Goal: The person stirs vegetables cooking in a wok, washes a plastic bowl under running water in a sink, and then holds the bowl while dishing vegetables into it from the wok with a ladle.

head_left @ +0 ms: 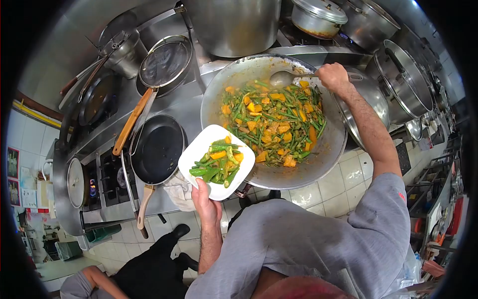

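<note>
My left hand (206, 203) grips the lower edge of a square white plate (191, 142), thumb on the rim. Okra and orange squash pieces (217, 167) lie on the plate, which overlaps the near left rim of a large wok (326, 174). Cooked green beans and squash chunks (271, 122) fill much of the wok. Closed around the handle of a metal ladle (282, 79), my right hand (332, 77) is above the wok's far right rim. The ladle's bowl rests at the far edge of the vegetables.
Left of the wok are a black frying pan (158, 149) and a strainer (166, 61) with a wooden handle. A tall stockpot (231, 25) stands behind; a metal lid (368, 102) and large pots (403, 74) are at right. Another person (144, 264) is at lower left.
</note>
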Demonstrator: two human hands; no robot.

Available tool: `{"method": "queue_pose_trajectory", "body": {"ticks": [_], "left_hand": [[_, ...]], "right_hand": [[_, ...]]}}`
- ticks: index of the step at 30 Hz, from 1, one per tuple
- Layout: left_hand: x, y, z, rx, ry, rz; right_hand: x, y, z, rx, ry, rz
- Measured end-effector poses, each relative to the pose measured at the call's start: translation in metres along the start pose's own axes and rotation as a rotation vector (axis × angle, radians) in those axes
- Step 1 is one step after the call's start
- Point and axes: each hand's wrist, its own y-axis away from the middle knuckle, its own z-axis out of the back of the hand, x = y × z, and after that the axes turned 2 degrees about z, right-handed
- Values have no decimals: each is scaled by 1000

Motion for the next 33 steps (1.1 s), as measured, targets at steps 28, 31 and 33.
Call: {"method": "queue_pose_trajectory", "body": {"ticks": [28, 31, 33], "left_hand": [[1, 12, 2, 2, 14, -4], [1, 13, 1, 1, 13, -2], [1, 13, 1, -1, 9, -2]], "right_hand": [[31, -28, -9, 111, -289, -98], [36, -30, -10, 119, -303, -72], [33, -31, -14, 110, -375, -42]]}}
